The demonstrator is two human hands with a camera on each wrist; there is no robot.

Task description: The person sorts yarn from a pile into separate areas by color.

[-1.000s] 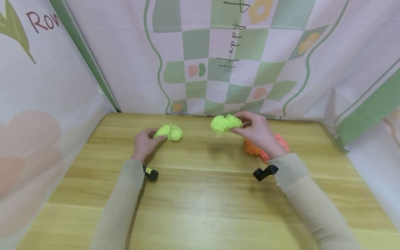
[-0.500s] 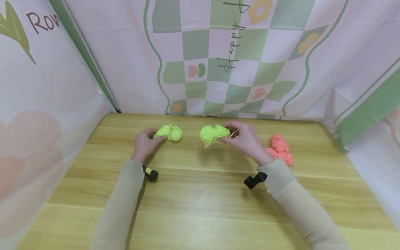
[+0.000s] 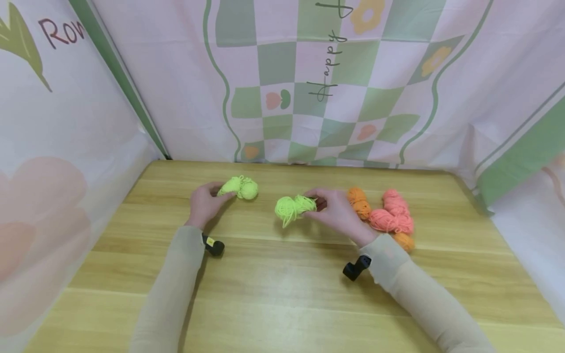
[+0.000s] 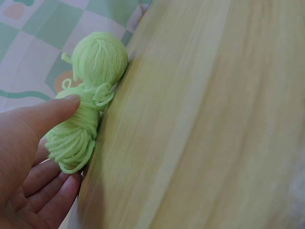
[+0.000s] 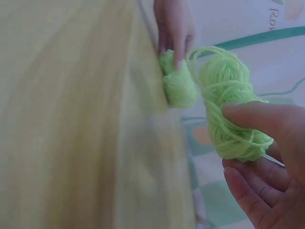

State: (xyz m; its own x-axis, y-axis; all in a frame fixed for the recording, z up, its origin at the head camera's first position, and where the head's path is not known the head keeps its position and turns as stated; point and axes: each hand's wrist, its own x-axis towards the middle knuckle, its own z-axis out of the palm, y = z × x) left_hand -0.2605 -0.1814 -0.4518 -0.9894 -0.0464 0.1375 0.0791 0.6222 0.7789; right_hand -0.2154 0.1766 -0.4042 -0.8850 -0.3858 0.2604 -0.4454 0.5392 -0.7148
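At the back left of the table, my left hand (image 3: 204,203) holds a light green skein of yarn (image 3: 248,189). In the left wrist view the thumb lies over this skein (image 4: 78,124), the fingers are at its far side, and its round end rests against the wood. My right hand (image 3: 337,213) pinches a second, yellow-green skein of yarn (image 3: 288,210) by its right end, nearer the middle of the table. Loose loops hang from that skein (image 5: 226,86) in the right wrist view. The two skeins are apart; whether the right one touches the table I cannot tell.
An orange skein (image 3: 359,202), a coral pink bundle of yarn (image 3: 393,214) and another orange piece (image 3: 403,241) lie beside and behind the right wrist. Printed cloth (image 3: 282,63) hangs along the back edge of the wooden table (image 3: 265,299).
My right hand has moved left and toward me with the yellow-green skein, lowering it. The orange and pink yarn has come into fuller view. My left hand has stayed in place.
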